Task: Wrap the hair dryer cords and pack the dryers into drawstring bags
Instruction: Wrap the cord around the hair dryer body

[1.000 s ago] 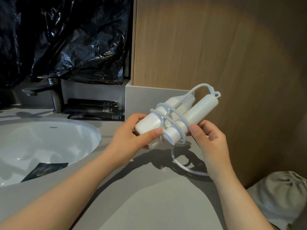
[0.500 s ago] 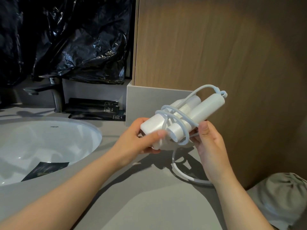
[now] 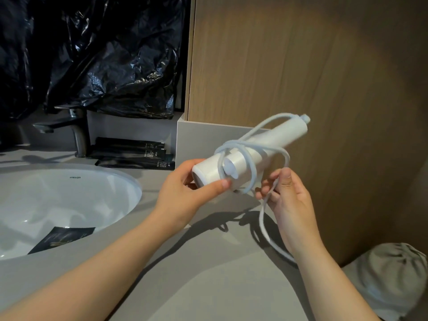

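Observation:
A folded white hair dryer is held above the grey counter, slanting up to the right. My left hand grips its lower barrel end. The white cord loops loosely around the body. My right hand pinches the cord just right of the dryer. The loose end trails down to the counter behind my right wrist. A grey drawstring bag lies at the lower right corner.
A white sink with a dark packet inside lies at left, a dark faucet behind it. Black sachets lie against the back ledge. Black plastic sheeting hangs above. A wooden panel stands behind.
The dryer has turned in my left hand, so its round end faces me. My right hand has carried the cord around the body, forming another loose loop.

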Motion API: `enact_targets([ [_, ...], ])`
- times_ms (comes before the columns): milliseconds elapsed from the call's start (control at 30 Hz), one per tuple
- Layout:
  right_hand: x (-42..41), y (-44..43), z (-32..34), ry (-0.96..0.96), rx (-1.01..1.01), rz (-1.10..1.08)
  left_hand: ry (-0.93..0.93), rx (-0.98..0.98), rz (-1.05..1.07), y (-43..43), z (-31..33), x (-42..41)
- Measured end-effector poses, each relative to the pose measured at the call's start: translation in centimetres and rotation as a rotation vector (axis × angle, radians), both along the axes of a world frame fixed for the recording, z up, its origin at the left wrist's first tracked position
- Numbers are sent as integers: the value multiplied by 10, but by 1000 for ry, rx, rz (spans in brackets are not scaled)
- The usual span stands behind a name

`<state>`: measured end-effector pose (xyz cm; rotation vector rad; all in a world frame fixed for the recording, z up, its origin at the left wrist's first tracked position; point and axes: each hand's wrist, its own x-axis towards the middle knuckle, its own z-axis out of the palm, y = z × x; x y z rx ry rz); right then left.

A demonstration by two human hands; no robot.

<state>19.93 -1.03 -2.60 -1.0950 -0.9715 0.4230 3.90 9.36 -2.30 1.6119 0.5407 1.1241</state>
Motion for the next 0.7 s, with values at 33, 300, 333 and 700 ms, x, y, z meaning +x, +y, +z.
enact_targets([
  [33, 0, 0, 0, 26, 9, -8, -47, -65, -16, 3, 1, 1],
  [300, -4, 7, -12, -355, -186, -195, -129, -293, -121, 7, 1, -6],
  [333, -5, 8, -12, -359, -235, -158, -117, -312, -138, 6, 1, -5],
  [700, -4, 10, -13, -227, -380, -105, -33, -366, -334, -3, 3, 0],
])
